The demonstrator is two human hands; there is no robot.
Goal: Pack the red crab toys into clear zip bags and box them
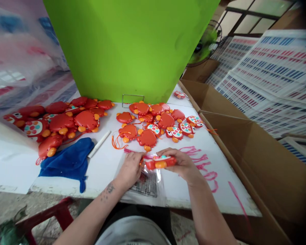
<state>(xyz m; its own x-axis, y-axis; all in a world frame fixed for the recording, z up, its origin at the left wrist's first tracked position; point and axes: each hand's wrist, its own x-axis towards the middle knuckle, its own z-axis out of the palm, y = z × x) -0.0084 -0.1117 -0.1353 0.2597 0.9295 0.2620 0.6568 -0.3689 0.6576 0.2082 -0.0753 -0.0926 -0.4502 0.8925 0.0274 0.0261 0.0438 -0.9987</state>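
Note:
My right hand (183, 164) grips a red crab-like toy (169, 160) with orange feet and coloured dots, held edge-on above the table. My left hand (132, 167) is closed beside the toy's left end, with a bit of orange cord (142, 162) at its fingertips. Beneath both hands lies a clear plastic bag (161, 183) with a dark printed panel, partly covered by the left hand and forearm. Just beyond the hands lie several more of these toys (146, 139), some dotted side up, others red back up.
Another heap of toys (62, 122) is at the left, near a blue cloth pouch (68, 161) and a white marker (99, 144). A green panel (132, 51) stands behind. Open cardboard boxes (226, 136) line the right edge. Pink scribbles (202, 165) mark the white table (206, 200).

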